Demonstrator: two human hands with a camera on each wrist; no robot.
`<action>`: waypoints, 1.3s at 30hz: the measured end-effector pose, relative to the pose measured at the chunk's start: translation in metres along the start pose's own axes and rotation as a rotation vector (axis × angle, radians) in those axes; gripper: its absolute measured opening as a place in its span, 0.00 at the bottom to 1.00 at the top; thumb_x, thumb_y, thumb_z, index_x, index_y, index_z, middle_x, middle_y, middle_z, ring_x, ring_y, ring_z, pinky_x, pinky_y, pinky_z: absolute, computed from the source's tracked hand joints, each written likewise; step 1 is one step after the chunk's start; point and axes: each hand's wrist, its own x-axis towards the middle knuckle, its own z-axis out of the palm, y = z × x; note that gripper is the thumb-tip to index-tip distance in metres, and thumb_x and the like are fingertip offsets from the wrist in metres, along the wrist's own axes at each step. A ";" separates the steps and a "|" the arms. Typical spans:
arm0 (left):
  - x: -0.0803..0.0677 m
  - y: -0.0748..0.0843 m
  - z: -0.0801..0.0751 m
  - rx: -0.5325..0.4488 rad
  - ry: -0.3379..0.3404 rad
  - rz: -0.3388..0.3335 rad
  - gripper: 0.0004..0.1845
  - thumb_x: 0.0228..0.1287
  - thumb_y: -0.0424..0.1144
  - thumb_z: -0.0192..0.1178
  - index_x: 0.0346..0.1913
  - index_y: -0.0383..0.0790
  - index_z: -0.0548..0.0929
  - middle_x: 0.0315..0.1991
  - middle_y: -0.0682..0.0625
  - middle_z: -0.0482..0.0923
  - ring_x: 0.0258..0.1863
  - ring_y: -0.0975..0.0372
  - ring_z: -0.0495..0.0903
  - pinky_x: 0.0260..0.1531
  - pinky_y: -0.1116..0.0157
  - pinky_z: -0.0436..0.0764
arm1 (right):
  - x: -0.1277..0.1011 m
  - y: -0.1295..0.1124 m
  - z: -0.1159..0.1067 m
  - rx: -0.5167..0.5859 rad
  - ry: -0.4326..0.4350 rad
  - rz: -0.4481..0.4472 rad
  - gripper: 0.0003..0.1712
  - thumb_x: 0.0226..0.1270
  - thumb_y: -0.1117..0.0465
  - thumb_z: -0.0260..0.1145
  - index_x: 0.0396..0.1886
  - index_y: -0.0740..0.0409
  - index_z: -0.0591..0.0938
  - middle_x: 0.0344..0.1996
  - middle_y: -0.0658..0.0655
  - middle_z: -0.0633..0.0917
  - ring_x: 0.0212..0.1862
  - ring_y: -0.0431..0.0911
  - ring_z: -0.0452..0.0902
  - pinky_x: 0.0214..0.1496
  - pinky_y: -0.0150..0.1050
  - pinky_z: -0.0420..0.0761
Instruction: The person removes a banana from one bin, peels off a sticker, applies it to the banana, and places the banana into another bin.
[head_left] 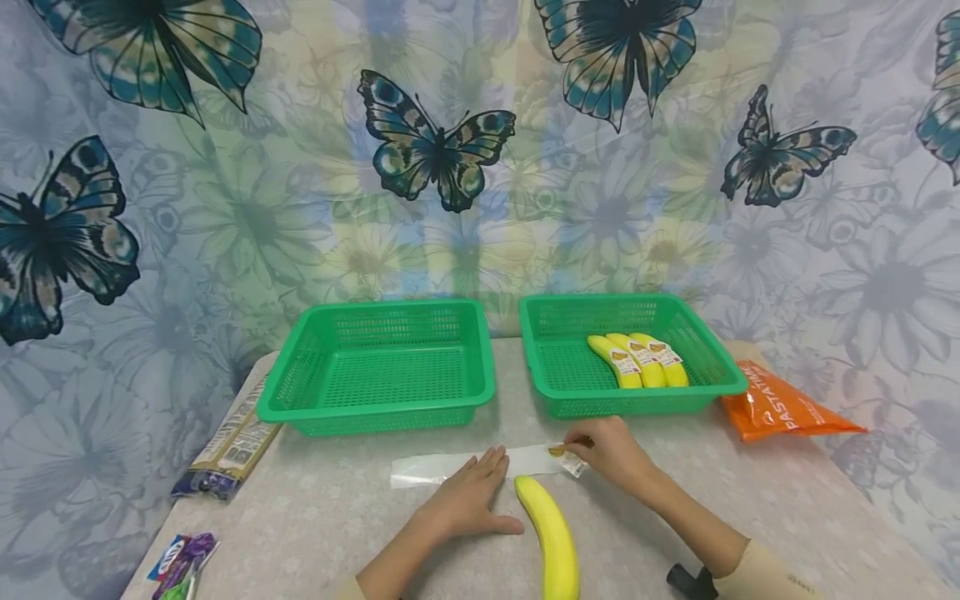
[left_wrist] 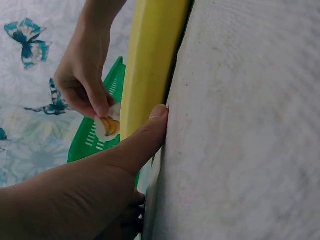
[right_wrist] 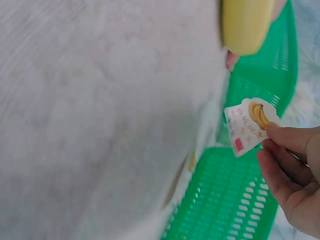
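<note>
My left hand (head_left: 467,498) rests with fingers extended on a white strip of label backing (head_left: 416,471) that lies across the table. At the strip's right end, my right hand (head_left: 611,454) pinches a small white sticker (right_wrist: 245,125) printed with a bunch of bananas, between thumb and fingers. In the right wrist view most of this sticker faces the camera. A yellow banana (head_left: 553,537) without a label lies on the table between my arms, just right of the left thumb.
A green basket (head_left: 375,414) stands at the back left. Another green basket (head_left: 645,400) at the back right holds three labelled bananas (head_left: 651,375). Beside them lie an orange bag (head_left: 787,408), a long packet (head_left: 232,442), small colourful packets (head_left: 183,567) and a black object (head_left: 690,582).
</note>
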 end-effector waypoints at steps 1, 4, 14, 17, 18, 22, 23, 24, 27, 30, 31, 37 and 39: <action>-0.001 -0.001 0.000 -0.003 0.003 -0.001 0.56 0.52 0.70 0.62 0.73 0.31 0.61 0.77 0.41 0.54 0.77 0.52 0.54 0.74 0.52 0.59 | -0.001 0.000 -0.003 0.012 0.016 0.002 0.03 0.55 0.66 0.74 0.28 0.55 0.89 0.26 0.46 0.88 0.29 0.33 0.80 0.31 0.27 0.80; -0.002 -0.003 0.000 -0.013 0.014 -0.008 0.56 0.52 0.70 0.63 0.73 0.31 0.61 0.77 0.40 0.54 0.77 0.52 0.54 0.74 0.51 0.59 | -0.003 0.001 -0.009 0.031 0.043 0.011 0.02 0.57 0.65 0.73 0.30 0.55 0.90 0.27 0.47 0.89 0.28 0.33 0.81 0.30 0.27 0.80; 0.001 -0.001 0.003 -0.132 0.039 -0.012 0.58 0.49 0.64 0.69 0.74 0.28 0.57 0.77 0.36 0.51 0.77 0.45 0.51 0.74 0.45 0.54 | -0.010 -0.002 -0.012 0.056 0.047 0.055 0.03 0.56 0.63 0.74 0.29 0.58 0.89 0.25 0.46 0.88 0.28 0.31 0.78 0.30 0.26 0.79; 0.003 0.000 0.004 -0.131 0.057 -0.008 0.59 0.48 0.65 0.69 0.74 0.29 0.57 0.77 0.37 0.51 0.77 0.46 0.51 0.74 0.42 0.49 | -0.013 -0.006 -0.015 0.058 0.057 0.058 0.02 0.56 0.63 0.74 0.28 0.57 0.89 0.25 0.45 0.88 0.28 0.30 0.77 0.30 0.26 0.79; 0.003 0.000 0.004 -0.125 0.065 -0.004 0.59 0.48 0.65 0.69 0.74 0.30 0.57 0.77 0.37 0.51 0.77 0.46 0.51 0.74 0.41 0.47 | -0.014 -0.007 -0.016 0.058 0.058 0.061 0.02 0.55 0.63 0.74 0.28 0.57 0.89 0.24 0.45 0.88 0.27 0.30 0.77 0.30 0.26 0.79; -0.001 0.003 0.002 -0.125 0.099 0.027 0.58 0.49 0.64 0.69 0.75 0.31 0.56 0.77 0.38 0.50 0.77 0.47 0.50 0.74 0.40 0.44 | -0.021 -0.012 -0.020 0.079 0.045 0.092 0.01 0.55 0.64 0.74 0.29 0.57 0.89 0.25 0.45 0.88 0.28 0.30 0.78 0.30 0.26 0.80; -0.003 0.005 0.001 -0.139 0.107 0.041 0.58 0.51 0.63 0.68 0.75 0.31 0.56 0.77 0.38 0.50 0.77 0.47 0.50 0.74 0.40 0.45 | -0.023 -0.013 -0.021 0.086 0.039 0.095 0.02 0.56 0.63 0.74 0.29 0.57 0.89 0.25 0.46 0.88 0.28 0.30 0.78 0.31 0.26 0.80; -0.006 0.007 0.001 -0.166 0.115 0.055 0.57 0.52 0.62 0.68 0.75 0.31 0.55 0.77 0.38 0.49 0.77 0.47 0.49 0.74 0.40 0.45 | -0.025 -0.014 -0.022 0.097 0.035 0.106 0.02 0.56 0.62 0.74 0.29 0.57 0.89 0.25 0.46 0.88 0.28 0.30 0.79 0.31 0.26 0.80; -0.015 0.017 0.002 -0.275 0.130 0.084 0.57 0.54 0.62 0.66 0.76 0.31 0.50 0.78 0.38 0.45 0.78 0.47 0.46 0.74 0.42 0.47 | -0.030 -0.017 -0.025 0.126 0.038 0.140 0.05 0.57 0.58 0.74 0.29 0.56 0.89 0.25 0.44 0.89 0.28 0.30 0.80 0.31 0.26 0.80; -0.023 0.029 0.008 -0.365 0.126 0.080 0.61 0.53 0.65 0.64 0.77 0.33 0.44 0.79 0.40 0.41 0.79 0.49 0.43 0.75 0.45 0.49 | -0.034 -0.020 -0.029 0.151 0.051 0.173 0.07 0.56 0.56 0.75 0.28 0.55 0.89 0.24 0.43 0.88 0.28 0.29 0.80 0.31 0.27 0.81; -0.024 0.033 0.011 -0.376 0.118 0.074 0.63 0.52 0.67 0.64 0.77 0.33 0.43 0.79 0.40 0.39 0.79 0.49 0.42 0.75 0.46 0.49 | -0.035 -0.020 -0.031 0.157 0.052 0.177 0.07 0.56 0.56 0.75 0.28 0.55 0.89 0.24 0.43 0.88 0.27 0.29 0.80 0.31 0.27 0.81; -0.029 0.046 0.025 -0.324 0.076 0.058 0.70 0.46 0.72 0.65 0.77 0.32 0.40 0.79 0.38 0.38 0.79 0.49 0.42 0.75 0.49 0.53 | -0.042 -0.022 -0.034 0.186 0.029 0.223 0.05 0.55 0.57 0.75 0.27 0.53 0.89 0.23 0.43 0.88 0.26 0.29 0.79 0.30 0.27 0.80; -0.029 0.047 0.027 -0.305 0.069 0.057 0.69 0.46 0.72 0.65 0.77 0.31 0.41 0.79 0.38 0.39 0.79 0.50 0.43 0.75 0.49 0.54 | -0.044 -0.025 -0.034 0.211 0.016 0.254 0.03 0.55 0.58 0.75 0.27 0.51 0.89 0.23 0.44 0.88 0.26 0.30 0.79 0.30 0.27 0.80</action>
